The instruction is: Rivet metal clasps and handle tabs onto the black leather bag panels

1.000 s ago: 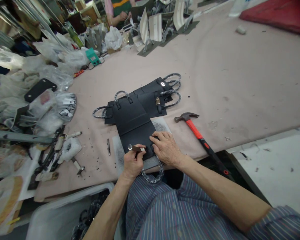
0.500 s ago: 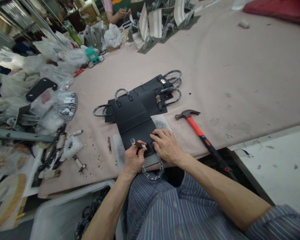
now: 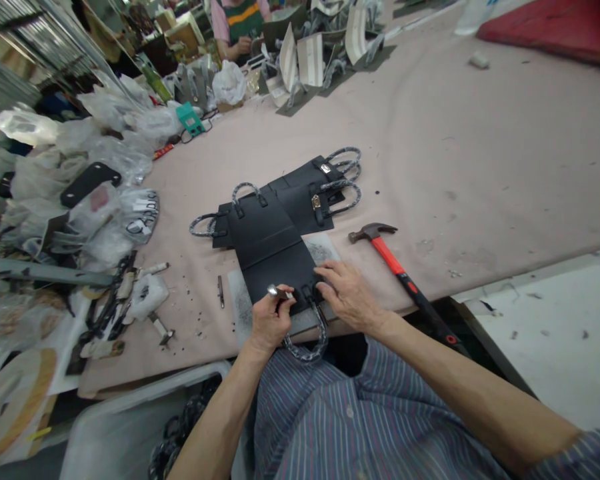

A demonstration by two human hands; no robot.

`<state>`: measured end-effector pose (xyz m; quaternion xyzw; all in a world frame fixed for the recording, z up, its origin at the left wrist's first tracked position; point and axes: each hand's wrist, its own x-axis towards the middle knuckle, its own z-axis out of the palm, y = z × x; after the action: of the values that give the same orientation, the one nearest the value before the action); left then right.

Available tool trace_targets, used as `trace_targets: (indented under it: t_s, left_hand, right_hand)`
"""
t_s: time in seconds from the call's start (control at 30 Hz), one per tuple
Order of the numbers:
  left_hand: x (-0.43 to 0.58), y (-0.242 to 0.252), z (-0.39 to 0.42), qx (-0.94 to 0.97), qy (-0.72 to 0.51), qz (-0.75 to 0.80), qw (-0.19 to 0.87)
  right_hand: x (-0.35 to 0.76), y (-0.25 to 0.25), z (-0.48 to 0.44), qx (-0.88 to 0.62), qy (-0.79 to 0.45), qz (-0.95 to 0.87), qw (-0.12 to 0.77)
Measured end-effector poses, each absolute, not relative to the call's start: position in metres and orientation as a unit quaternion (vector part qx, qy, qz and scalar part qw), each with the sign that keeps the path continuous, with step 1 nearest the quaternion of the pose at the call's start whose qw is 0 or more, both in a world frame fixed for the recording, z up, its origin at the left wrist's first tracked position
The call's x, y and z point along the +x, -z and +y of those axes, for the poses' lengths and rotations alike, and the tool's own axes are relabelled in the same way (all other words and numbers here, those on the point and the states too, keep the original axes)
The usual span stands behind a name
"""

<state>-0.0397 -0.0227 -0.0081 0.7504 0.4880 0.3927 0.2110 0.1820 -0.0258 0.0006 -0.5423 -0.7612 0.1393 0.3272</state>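
Note:
A black bag panel (image 3: 275, 263) with a wrapped handle (image 3: 307, 347) lies on a grey plate at the table's near edge. My left hand (image 3: 269, 320) is closed on a small metal clasp piece (image 3: 276, 291) held against the panel's lower edge. My right hand (image 3: 347, 293) lies flat on the panel's right corner with its fingers spread. Behind it, more black panels with handles (image 3: 310, 190) are fanned out on the pink table (image 3: 480, 167).
A red-handled hammer (image 3: 397, 270) lies right of my right hand. A small metal punch (image 3: 221, 291) rests to the left. Plastic bags and tools (image 3: 105, 220) crowd the left side. Another person (image 3: 237, 23) works at the far end. A white bin (image 3: 130, 427) stands below the edge.
My right hand has slid a little to the right, off the handle's base. My left hand still holds the clasp at the panel's edge.

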Motion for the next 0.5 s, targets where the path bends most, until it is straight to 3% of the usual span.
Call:
trace_targets:
  t_s: [0.13, 0.3, 0.37, 0.5]
  left_hand:
    - [-0.039, 0.008, -0.023, 0.744, -0.388, 0.497, 0.221]
    - [-0.040, 0.012, -0.023, 0.753, -0.391, 0.482, 0.218]
    - [-0.041, 0.013, -0.024, 0.751, -0.391, 0.484, 0.221]
    - [-0.040, 0.014, -0.025, 0.742, -0.392, 0.490, 0.233]
  right_hand:
    - [0.231, -0.001, -0.037, -0.642, -0.043, -0.709, 0.289]
    - [0.284, 0.003, -0.049, -0.766, -0.031, -0.633, 0.107]
    - [0.291, 0.000, -0.048, -0.795, -0.124, -0.582, 0.116]
    - [0.285, -0.020, -0.036, -0.774, -0.434, -0.399, 0.229]
